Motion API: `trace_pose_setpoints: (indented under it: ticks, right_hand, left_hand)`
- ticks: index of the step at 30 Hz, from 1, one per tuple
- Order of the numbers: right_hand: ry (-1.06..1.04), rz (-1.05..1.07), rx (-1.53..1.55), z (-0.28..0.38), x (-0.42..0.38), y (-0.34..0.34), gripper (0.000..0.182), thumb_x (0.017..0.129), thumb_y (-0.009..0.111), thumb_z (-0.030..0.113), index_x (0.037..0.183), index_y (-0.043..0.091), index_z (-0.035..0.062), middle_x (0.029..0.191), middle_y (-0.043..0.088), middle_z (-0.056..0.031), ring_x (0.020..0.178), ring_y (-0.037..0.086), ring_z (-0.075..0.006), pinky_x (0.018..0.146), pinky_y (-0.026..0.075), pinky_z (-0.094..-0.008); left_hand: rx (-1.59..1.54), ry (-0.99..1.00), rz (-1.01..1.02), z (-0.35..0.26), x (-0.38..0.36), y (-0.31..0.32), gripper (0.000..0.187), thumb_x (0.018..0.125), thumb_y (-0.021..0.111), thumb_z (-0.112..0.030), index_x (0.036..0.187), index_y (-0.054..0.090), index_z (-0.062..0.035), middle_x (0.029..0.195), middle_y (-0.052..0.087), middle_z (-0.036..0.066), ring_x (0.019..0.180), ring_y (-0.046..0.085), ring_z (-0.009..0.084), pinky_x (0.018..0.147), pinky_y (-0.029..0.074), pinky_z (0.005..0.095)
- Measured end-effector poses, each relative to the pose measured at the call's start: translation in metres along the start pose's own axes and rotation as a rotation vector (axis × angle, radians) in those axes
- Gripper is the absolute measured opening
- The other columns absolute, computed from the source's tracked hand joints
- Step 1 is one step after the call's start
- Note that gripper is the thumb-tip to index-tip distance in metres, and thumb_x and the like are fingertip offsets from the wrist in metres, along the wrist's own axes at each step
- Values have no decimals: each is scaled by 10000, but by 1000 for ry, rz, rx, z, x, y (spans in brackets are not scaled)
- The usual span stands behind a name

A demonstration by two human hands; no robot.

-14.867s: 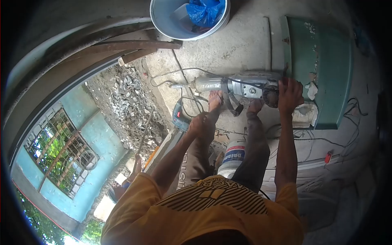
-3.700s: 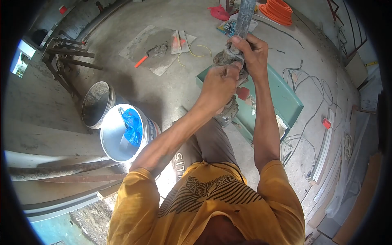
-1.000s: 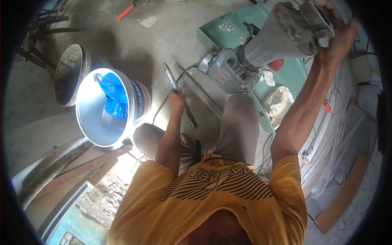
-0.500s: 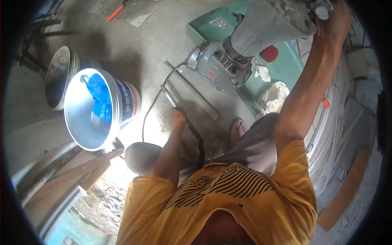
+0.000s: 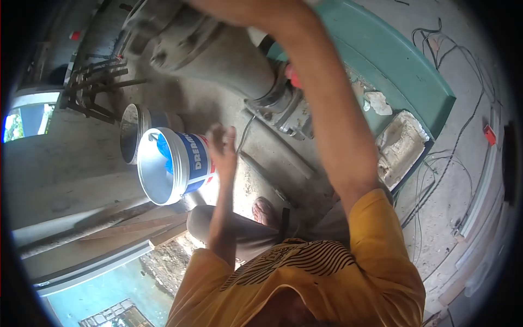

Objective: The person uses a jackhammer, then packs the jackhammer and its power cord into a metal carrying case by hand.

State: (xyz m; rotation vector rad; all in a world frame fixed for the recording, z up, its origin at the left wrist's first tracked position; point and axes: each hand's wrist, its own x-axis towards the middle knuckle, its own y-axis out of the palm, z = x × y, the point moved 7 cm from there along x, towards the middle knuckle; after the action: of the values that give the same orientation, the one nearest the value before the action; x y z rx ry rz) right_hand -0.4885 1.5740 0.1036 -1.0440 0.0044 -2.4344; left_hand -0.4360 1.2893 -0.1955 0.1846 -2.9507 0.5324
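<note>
My left hand (image 5: 222, 146) is raised with its fingers apart and nothing in it, beside the white and blue bucket (image 5: 196, 158). Inside that bucket lies a blue plastic bag (image 5: 165, 152). At the top edge, my right hand (image 5: 226, 10) reaches across above the tilted grey machine with a cone-shaped hopper (image 5: 229, 60); its fingers are cut off and blurred. A thin metal wand (image 5: 261, 173) lies on the floor below the machine, between my left hand and my foot.
A green tray (image 5: 397, 65) holds white lumps (image 5: 377, 102) and a plaster-caked block (image 5: 403, 144). Behind the bucket stands a dirty bucket (image 5: 131, 133). A grey pipe (image 5: 289, 150) lies on the floor. Black cables (image 5: 463, 131) trail at the right. Wooden stools (image 5: 98, 87) stand far left.
My left hand has let go of the wand and moved up beside the bucket. My right arm has swung left across the machine, whose hopper now leans left. The camera view has turned.
</note>
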Motion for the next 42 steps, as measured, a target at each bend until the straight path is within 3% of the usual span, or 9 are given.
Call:
trace_pose_setpoints:
  ticks: [4, 10, 17, 24, 27, 28, 29, 36, 42]
  right_hand:
    - [23, -331, -234, -11, 3, 13, 569, 983, 451, 465, 686, 639, 18, 607, 617, -123, 656, 649, -246, 726, 518, -370]
    - [7, -487, -304, -7, -8, 17, 647, 961, 463, 498, 600, 644, -8, 587, 621, -181, 744, 691, -313, 817, 532, -440]
    - [-109, -441, -101, -14, -23, 17, 692, 892, 543, 610, 1165, 627, -20, 1058, 649, -229, 1080, 609, -339, 933, 470, -429]
    - [-73, -429, 62, -27, -29, 22, 831, 861, 504, 698, 1356, 502, 31, 1255, 600, -194, 1221, 542, -336, 1029, 427, -424]
    - [90, -349, 131, -54, -43, -14, 695, 895, 598, 526, 1360, 485, 21, 1096, 682, -170, 938, 684, -232, 815, 556, -371]
    - [-315, -467, -143, -103, -26, -26, 589, 884, 636, 483, 1244, 573, 21, 1059, 682, -137, 888, 683, -195, 742, 568, -324]
    - [50, -583, -69, -75, -68, -53, 428, 1010, 461, 386, 1010, 665, 9, 796, 642, -123, 760, 617, -163, 704, 492, -300]
    - [1090, -316, -334, -201, -182, -64, 552, 857, 645, 506, 1178, 637, 57, 1085, 639, -80, 916, 637, -180, 815, 523, -348]
    - [1020, -576, 556, -225, -189, -7, 357, 835, 715, 292, 1131, 624, 115, 990, 652, -33, 856, 658, -171, 881, 454, -360]
  left_hand:
    - [-17, 382, 111, -152, 19, 18, 747, 811, 777, -371, 1355, 426, 2, 1302, 494, 126, 1208, 480, 239, 1042, 330, 369]
    - [53, 328, 124, -206, 23, 68, 754, 787, 813, -304, 1339, 413, 19, 1257, 518, 127, 1158, 501, 231, 1014, 354, 352]
    - [76, 335, -40, -204, 20, 75, 696, 807, 802, -226, 1306, 421, 73, 1273, 507, 177, 1186, 483, 231, 1037, 336, 344]
    - [140, 350, -6, -210, 22, 77, 488, 771, 792, -170, 1136, 574, 70, 1073, 621, 141, 984, 587, 201, 879, 439, 305]
    - [198, 337, 21, -219, 24, 75, 361, 737, 781, -146, 1001, 636, 54, 931, 651, 108, 848, 608, 184, 797, 467, 297]
    - [248, 328, 40, -218, 24, 75, 301, 720, 775, -133, 932, 656, 45, 868, 655, 91, 790, 606, 174, 762, 472, 295]
    - [229, 332, 45, -218, 24, 75, 301, 720, 775, -133, 932, 656, 45, 868, 655, 91, 790, 606, 174, 762, 472, 295]
    - [150, 344, 41, -204, 21, 61, 209, 697, 757, -89, 832, 661, 39, 787, 650, 65, 707, 595, 166, 717, 476, 293]
    - [172, 463, -24, -191, 22, 34, 377, 670, 782, -110, 978, 634, 50, 907, 654, 98, 779, 615, 189, 770, 492, 311]
